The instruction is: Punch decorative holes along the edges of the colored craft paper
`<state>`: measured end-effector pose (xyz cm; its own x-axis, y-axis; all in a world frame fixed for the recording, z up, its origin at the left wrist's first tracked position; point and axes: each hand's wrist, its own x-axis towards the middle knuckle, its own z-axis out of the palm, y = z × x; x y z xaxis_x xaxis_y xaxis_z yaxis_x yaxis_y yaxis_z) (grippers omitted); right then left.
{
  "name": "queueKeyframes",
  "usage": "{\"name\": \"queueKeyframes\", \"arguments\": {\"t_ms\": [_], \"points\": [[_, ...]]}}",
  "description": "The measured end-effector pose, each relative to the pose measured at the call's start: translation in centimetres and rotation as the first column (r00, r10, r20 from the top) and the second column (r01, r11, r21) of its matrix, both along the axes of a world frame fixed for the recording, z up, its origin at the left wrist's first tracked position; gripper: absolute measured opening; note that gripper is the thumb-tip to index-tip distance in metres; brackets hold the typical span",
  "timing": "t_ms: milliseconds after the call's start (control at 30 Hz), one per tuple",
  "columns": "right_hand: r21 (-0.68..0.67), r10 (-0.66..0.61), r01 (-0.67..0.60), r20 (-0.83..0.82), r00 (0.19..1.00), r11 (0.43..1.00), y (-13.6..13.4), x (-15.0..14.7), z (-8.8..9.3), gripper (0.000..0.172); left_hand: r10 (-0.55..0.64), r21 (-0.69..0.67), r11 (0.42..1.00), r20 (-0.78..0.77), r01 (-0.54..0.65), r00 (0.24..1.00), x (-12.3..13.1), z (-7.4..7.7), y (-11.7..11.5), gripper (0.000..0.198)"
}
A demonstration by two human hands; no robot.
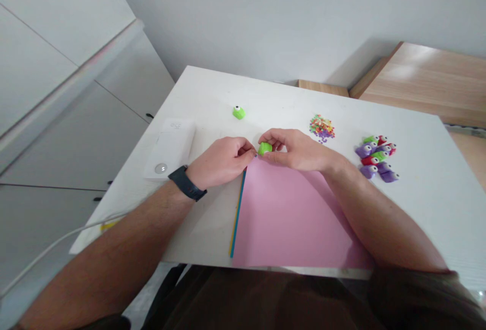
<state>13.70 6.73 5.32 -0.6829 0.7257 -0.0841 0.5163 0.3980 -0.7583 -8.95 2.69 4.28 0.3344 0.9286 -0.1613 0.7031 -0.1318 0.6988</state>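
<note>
A small green paper punch [265, 148] sits at the far left corner of a pink paper sheet [292, 218] that tops a stack of coloured sheets. My right hand [294, 150] is closed round the punch, with fingers curled over it. My left hand [222, 160] is pinched at the sheet's corner, right beside the punch; a dark watch is on that wrist. What the left fingers hold is too small to make out.
Another green punch [238, 112] stands farther back on the white table [425, 198]. A pile of coloured paper bits [322, 128] and a cluster of purple, red and green punches [376, 158] lie at the right. A white device [170, 149] with a cable lies left.
</note>
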Motion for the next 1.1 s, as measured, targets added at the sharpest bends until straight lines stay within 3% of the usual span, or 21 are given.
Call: {"name": "queueKeyframes", "arguments": {"t_ms": [1100], "points": [[0.029,0.016,-0.016,0.011,1.0,0.999,0.34,0.29,-0.34,0.032,0.007,0.005,1.0,-0.005,-0.007,1.0,0.14,-0.05,-0.09,0.032]]}}
